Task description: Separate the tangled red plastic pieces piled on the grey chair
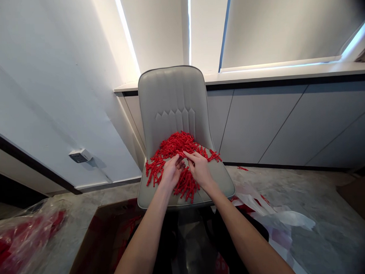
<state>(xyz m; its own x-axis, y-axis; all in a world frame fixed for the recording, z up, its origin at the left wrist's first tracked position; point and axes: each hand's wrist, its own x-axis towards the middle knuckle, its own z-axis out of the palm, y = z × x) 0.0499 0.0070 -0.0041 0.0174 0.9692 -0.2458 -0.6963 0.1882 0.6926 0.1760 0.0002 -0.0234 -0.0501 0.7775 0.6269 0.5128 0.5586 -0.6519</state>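
A heap of small red plastic branched pieces (178, 144) is spread over the seat of a grey padded chair (223, 183), its long axis lying side to side; a narrow strand of pieces (186, 187) is extended toward the person between the hands; the left hand (171, 173) is held curled, fingertips pressed into the heap; the right hand (200, 168) is held half open, fingers laid across it; whether anything is gripped by either cannot be told.
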